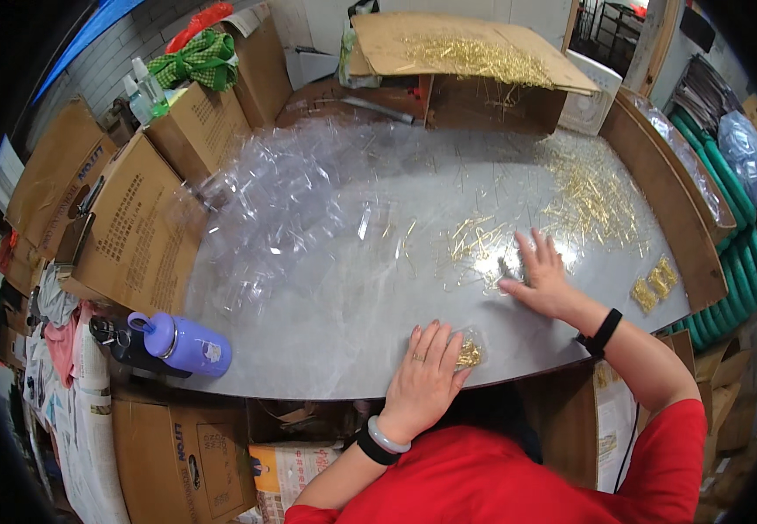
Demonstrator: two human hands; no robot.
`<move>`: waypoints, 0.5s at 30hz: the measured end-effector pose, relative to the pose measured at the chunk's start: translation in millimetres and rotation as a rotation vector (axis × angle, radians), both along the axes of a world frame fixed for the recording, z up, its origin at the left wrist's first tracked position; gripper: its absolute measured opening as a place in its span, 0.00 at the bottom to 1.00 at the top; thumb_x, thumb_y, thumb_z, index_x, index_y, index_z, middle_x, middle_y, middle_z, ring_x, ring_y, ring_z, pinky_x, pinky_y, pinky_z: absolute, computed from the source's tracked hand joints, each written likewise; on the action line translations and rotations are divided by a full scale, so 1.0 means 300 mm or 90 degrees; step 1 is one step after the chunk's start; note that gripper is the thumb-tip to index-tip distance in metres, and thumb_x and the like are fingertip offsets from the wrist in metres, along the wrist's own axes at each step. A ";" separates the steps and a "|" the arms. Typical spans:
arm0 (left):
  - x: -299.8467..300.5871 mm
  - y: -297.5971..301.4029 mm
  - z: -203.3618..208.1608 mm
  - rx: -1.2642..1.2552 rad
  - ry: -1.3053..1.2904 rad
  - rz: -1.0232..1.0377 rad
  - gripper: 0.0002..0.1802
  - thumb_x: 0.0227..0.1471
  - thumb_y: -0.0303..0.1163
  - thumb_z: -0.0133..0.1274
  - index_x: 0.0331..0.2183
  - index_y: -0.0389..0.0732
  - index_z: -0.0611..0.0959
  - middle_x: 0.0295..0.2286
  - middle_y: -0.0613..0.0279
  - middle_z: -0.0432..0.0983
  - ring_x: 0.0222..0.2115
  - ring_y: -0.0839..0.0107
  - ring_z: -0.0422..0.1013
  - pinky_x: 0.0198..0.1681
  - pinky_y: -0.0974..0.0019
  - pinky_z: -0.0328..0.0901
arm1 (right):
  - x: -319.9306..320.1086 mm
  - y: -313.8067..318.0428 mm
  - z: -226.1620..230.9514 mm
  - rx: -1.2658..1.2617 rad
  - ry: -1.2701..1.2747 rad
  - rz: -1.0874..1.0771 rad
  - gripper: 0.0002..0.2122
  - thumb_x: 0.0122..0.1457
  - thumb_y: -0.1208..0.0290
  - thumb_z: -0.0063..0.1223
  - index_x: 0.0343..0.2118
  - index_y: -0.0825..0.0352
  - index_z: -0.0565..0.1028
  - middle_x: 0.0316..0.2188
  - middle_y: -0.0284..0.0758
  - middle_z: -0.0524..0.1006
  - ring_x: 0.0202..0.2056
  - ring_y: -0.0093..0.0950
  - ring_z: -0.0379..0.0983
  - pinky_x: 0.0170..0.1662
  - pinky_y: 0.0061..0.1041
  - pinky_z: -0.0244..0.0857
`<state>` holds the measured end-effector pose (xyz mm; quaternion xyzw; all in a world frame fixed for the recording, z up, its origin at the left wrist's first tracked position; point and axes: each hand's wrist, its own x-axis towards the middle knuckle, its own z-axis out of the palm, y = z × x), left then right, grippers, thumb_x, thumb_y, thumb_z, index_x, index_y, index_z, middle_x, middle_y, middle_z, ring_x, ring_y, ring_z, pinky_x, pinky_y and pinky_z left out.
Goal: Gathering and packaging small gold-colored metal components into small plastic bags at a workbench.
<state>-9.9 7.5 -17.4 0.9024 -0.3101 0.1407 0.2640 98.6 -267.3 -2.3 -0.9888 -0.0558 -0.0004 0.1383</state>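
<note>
My left hand (426,375) lies near the table's front edge, its fingers stretched out and close together. Against its thumb and index finger sits a small clear plastic box (471,349) with thin gold-coloured pins inside; the hand hides part of it. Further right, my right hand (543,278) is spread low over the grey table (309,336), with loose gold pins (474,236) by its fingertips. Nothing shows in its grasp. A bigger scatter of the same pins (592,201) covers the far right of the table.
Many clear plastic boxes (282,201) are heaped at the left. A cardboard box (492,100) at the back carries more pins on its flap. Gold-filled packs (655,284) lie by the right cardboard wall (671,188). A purple bottle (188,343) stands at the front left.
</note>
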 end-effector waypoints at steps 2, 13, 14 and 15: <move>-0.005 0.005 0.003 0.000 -0.012 0.005 0.30 0.57 0.38 0.56 0.57 0.33 0.70 0.56 0.45 0.64 0.60 0.46 0.59 0.66 0.44 0.54 | 0.051 0.014 -0.012 0.016 0.043 0.051 0.49 0.53 0.28 0.50 0.72 0.52 0.48 0.72 0.51 0.39 0.71 0.60 0.29 0.68 0.66 0.28; -0.003 0.119 0.063 0.159 0.023 0.081 0.32 0.59 0.40 0.55 0.60 0.36 0.69 0.61 0.50 0.63 0.62 0.51 0.58 0.66 0.37 0.47 | -0.065 0.164 -0.037 -0.052 -0.003 0.151 0.36 0.63 0.37 0.41 0.68 0.55 0.58 0.69 0.47 0.52 0.70 0.56 0.41 0.68 0.63 0.33; 0.012 0.141 0.060 0.161 0.027 0.080 0.32 0.59 0.40 0.55 0.60 0.36 0.69 0.61 0.50 0.63 0.62 0.51 0.58 0.66 0.37 0.47 | -0.104 0.170 -0.024 -0.068 0.002 0.121 0.36 0.63 0.37 0.41 0.68 0.55 0.58 0.69 0.46 0.53 0.70 0.56 0.41 0.68 0.63 0.33; 0.029 0.160 0.048 0.157 0.010 0.136 0.32 0.59 0.39 0.55 0.60 0.36 0.69 0.61 0.49 0.63 0.62 0.50 0.58 0.66 0.37 0.47 | -0.136 0.168 -0.019 -0.074 0.008 0.128 0.36 0.63 0.38 0.41 0.68 0.56 0.58 0.69 0.46 0.53 0.70 0.56 0.41 0.68 0.62 0.33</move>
